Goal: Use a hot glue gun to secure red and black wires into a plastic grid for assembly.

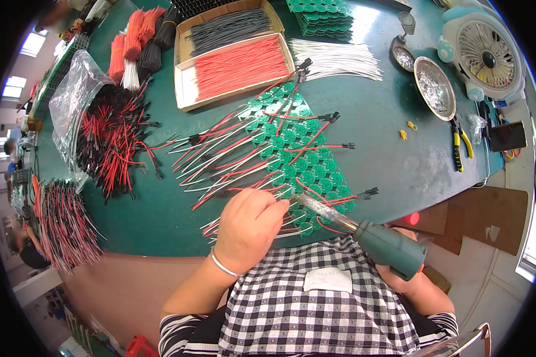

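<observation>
My right hand (408, 282) is wrapped round the handle of a green soldering iron (389, 249). Its metal tip reaches left onto a panel of round green circuit boards (324, 174). Close to that tip, my left hand (251, 224) is closed in a pinch over the panel's near left part; what its fingertips hold is too small to make out. Red and white wires (226, 162) lie across the panel and stick out to its left. Several red wires with black connectors (348, 146) extend over its right side.
Behind the panel stand boxes of red tubes (241, 68) and black tubes (235, 31), beside white wires (337, 59). Bundled connector leads (110, 140) lie left. At right are a metal dish (435, 89), yellow-handled pliers (458, 146), a phone (508, 136) and a fan (485, 56).
</observation>
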`<state>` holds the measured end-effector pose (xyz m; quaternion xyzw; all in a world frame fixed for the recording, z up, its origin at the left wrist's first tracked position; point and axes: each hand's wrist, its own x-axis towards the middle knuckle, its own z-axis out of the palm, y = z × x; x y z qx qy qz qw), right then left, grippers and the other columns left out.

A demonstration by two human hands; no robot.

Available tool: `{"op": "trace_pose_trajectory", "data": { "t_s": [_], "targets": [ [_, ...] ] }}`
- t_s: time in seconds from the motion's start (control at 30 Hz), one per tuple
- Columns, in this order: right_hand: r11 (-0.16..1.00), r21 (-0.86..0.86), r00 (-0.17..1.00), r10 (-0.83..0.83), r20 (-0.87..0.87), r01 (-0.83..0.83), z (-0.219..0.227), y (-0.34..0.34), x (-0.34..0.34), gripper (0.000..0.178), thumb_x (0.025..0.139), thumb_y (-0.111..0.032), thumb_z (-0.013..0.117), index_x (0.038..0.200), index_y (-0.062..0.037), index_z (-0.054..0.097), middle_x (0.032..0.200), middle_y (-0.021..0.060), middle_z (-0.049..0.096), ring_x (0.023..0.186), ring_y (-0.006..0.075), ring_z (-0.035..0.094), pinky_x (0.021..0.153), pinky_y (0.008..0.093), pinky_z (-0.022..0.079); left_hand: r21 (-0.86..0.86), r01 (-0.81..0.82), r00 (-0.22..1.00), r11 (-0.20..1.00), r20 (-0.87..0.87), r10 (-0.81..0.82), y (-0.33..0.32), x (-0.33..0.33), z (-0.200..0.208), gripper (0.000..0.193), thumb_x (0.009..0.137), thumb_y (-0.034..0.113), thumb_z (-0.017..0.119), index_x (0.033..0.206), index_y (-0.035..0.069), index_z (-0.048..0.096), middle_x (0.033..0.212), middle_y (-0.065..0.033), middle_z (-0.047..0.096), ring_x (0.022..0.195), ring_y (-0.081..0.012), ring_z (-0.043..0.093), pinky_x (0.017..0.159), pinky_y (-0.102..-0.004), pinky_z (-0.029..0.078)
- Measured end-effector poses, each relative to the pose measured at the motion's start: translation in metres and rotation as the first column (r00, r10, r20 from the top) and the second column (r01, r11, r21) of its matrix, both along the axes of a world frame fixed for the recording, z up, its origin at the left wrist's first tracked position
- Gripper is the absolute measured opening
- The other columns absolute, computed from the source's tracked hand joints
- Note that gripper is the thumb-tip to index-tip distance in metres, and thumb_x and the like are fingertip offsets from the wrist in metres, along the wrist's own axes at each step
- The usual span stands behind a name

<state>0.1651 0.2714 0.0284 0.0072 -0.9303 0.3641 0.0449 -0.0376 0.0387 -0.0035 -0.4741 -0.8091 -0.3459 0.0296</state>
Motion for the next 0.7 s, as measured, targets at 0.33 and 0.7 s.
{"op": "trace_pose_trajectory", "data": {
  "t_s": [0.33, 0.7],
  "targets": [
    [0.977, -0.208, 0.987, -0.018, 0.157, 0.05, 0.016, 0.009, -0.005, 0.028, 0.073, -0.007, 0.068, 0.1, -0.0041, 0.068, 0.105, 0.013, 0.068, 0.095, 0.0342, 0.064, 0.086, 0.0426, 0.05, -0.005, -0.009, 1.0, 1.0, -0.004, 0.009, 0.002, 0.0, 0.003, 0.025, 0.064, -0.004, 0.075, 0.087, 0.006, 0.068, 0.08, -0.0055, 0.058, 0.073, -0.0249, 0.057, 0.062, -0.0354, 0.048],
    [0.992, -0.125, 0.999, -0.014, 0.041, 0.019, 0.007, 0.0, 0.0, 0.03, 0.074, -0.004, 0.07, 0.105, -0.0055, 0.069, 0.11, 0.0102, 0.068, 0.108, 0.0307, 0.059, 0.092, 0.0399, 0.047, -0.032, -0.036, 0.999, 0.999, -0.031, 0.035, 0.004, 0.003, 0.005, 0.023, 0.066, -0.004, 0.073, 0.087, 0.005, 0.068, 0.079, -0.0058, 0.057, 0.071, -0.0245, 0.056, 0.061, -0.0353, 0.047]
  ]
}}
